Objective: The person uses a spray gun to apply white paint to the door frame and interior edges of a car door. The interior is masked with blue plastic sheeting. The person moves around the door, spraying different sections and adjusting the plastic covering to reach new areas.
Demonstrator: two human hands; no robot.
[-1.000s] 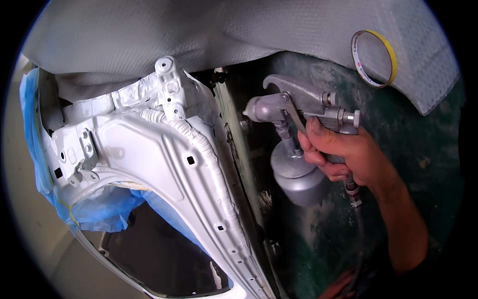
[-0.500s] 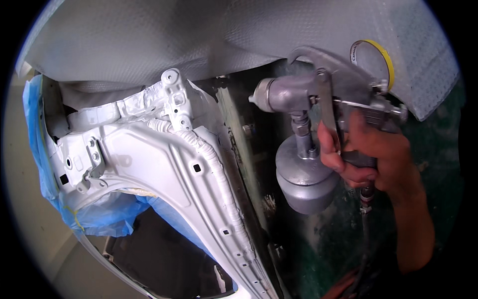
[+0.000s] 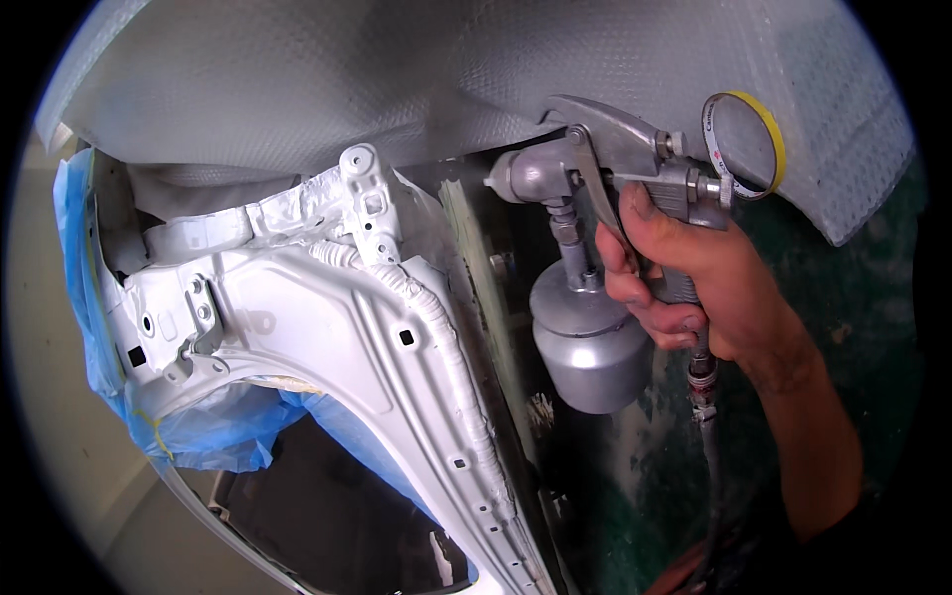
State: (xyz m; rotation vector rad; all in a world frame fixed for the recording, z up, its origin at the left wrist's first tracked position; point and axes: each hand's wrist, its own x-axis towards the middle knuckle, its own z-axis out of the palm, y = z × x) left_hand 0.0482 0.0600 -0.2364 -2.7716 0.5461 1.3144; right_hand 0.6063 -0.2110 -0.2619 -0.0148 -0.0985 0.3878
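My right hand (image 3: 704, 283) is closed round a metal spray gun (image 3: 630, 183), thumb up near the rear knobs and fingers at the trigger. A silver cup (image 3: 590, 352) hangs below it, and a hose (image 3: 709, 456) runs down from the grip. The nozzle points left, toward the upper end of a white-painted metal panel (image 3: 337, 327) with bolted brackets, holes and a ribbed tube along its right side. At the lower edge, a dim reddish shape may be my left hand (image 3: 674, 575); its fingers are unclear.
A padded grey sheet (image 3: 297, 69) spans the back, with a yellow-edged tape ring (image 3: 778, 139) on it at right. Blue plastic masking (image 3: 213, 431) lines the panel's left and opening, where dark glass (image 3: 327, 496) shows. A stained dark green surface (image 3: 873, 397) lies behind my arm.
The spray gun swung right and nearer, then back left; it now sits higher than a second ago. The panel and sheet have shifted slightly down and right in view. My grip stays closed.
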